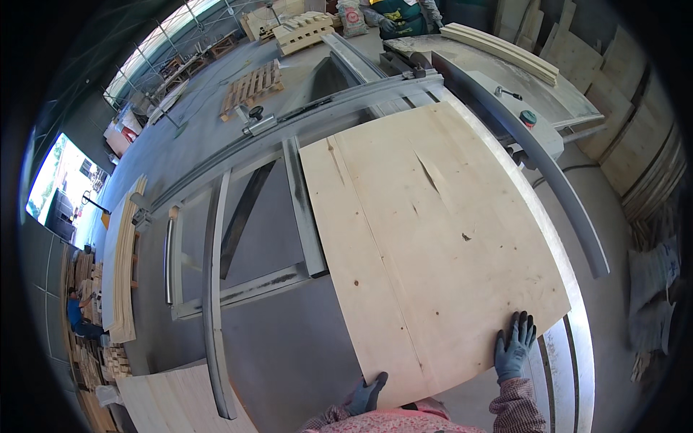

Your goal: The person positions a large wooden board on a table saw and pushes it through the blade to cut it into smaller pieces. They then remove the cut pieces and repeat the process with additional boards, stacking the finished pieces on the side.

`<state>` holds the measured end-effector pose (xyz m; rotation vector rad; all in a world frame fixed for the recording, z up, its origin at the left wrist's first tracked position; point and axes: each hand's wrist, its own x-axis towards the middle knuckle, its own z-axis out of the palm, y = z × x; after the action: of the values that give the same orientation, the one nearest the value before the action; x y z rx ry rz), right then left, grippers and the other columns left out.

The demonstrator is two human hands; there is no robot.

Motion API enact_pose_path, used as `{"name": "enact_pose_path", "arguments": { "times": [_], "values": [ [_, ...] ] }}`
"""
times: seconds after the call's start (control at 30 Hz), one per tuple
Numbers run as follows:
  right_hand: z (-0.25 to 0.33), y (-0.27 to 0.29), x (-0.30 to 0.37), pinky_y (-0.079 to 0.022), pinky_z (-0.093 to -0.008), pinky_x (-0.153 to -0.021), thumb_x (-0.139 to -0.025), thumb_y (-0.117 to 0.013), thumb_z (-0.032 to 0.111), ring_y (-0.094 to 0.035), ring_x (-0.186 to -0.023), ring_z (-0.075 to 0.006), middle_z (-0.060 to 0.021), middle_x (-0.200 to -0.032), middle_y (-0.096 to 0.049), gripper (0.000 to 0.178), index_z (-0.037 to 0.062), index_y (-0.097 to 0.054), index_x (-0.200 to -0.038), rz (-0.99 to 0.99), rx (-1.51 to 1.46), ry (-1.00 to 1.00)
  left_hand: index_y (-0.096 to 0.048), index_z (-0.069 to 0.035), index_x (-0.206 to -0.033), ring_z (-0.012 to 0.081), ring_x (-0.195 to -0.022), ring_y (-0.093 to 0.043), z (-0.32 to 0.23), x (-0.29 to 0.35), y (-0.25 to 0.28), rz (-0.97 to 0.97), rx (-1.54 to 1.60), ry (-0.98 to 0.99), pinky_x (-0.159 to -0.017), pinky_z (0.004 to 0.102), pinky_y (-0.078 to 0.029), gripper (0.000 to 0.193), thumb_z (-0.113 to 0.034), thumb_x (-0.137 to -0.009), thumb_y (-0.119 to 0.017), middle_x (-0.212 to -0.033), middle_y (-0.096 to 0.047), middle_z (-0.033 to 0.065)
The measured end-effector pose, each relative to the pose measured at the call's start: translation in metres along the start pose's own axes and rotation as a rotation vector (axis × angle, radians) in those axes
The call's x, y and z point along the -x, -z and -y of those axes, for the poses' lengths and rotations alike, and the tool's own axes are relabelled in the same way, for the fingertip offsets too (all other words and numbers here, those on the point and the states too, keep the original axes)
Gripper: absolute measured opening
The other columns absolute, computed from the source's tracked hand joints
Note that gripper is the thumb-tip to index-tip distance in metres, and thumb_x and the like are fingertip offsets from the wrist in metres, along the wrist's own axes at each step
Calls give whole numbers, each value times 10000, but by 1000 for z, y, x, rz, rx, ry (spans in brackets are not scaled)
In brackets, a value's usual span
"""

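Observation:
A large pale plywood sheet [433,238] with knots and a few cracks lies across the sliding table saw [567,375] in front of me. My left hand [367,395], in a grey-blue glove with dark fingertips, grips the sheet's near left corner. Its thumb rests on top, while the other fingers are mostly hidden. Flat on the sheet near its right near corner lies my right hand [513,350], gloved the same way, with fingers stretched forward.
A metal crosscut frame [303,209] with a long fence [278,126] extends left. The rip fence [534,144] runs along the right. Beyond the saw a person [404,16] stands by a table with wooden strips [498,50]. Plywood [635,108] leans at right; a pallet [253,88] lies far left.

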<state>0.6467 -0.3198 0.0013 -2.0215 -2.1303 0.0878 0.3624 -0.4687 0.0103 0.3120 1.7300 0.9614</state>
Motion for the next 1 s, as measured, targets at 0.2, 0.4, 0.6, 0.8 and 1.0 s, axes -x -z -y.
{"name": "enact_pose_path", "arguments": {
  "times": [0.2, 0.4, 0.6, 0.8, 1.0],
  "values": [
    [-48, 4, 4, -122, -443, -1065, -816, -512, 242, -199, -1301, -302, -137, -1393, -267, 582, 73, -305, -1334, -40, 14, -8, -497, 33, -1115, 212, -865, -585, 42, -2, -36, 88, 136, -99, -728, 324, -483, 448, -302, -833, -590, -1023, -582, 134],
    [-101, -8, -21, -116, -427, -1071, -820, -503, 291, -202, -1302, -288, -109, -1400, -263, 586, 108, -305, -1339, -63, 49, -29, -499, 25, -1120, 198, -870, -587, 35, -5, -89, 211, 330, 33, -739, 306, -485, 482, -347, -827, -588, -1016, -582, 120],
    [-139, 1, -50, -125, -426, -1068, -823, -501, 305, -217, -1296, -285, -102, -1392, -285, 571, 110, -325, -1330, -70, 41, -27, -561, -16, -1021, 147, -784, -550, 37, -3, -139, 142, 425, 54, -670, 287, -458, 428, -324, -752, -690, -890, -594, 45],
    [-140, -4, -69, -117, -422, -1071, -829, -476, 342, -220, -1296, -281, -100, -1380, -308, 552, 103, -354, -1311, -111, 61, -32, -577, -20, -1008, 134, -756, -525, 31, -25, -150, 58, 323, 19, -650, 274, -432, 439, -351, -745, -692, -873, -591, 31],
    [-134, -11, -83, -137, -431, -1065, -820, -487, 290, -235, -1289, -283, -122, -1371, -314, 551, 88, -347, -1313, -82, 51, -80, -557, -16, -1051, 144, -757, -532, 11, -34, -149, 90, 291, 65, -646, 275, -441, 466, -355, -755, -679, -913, -585, 45]
  ]
}}
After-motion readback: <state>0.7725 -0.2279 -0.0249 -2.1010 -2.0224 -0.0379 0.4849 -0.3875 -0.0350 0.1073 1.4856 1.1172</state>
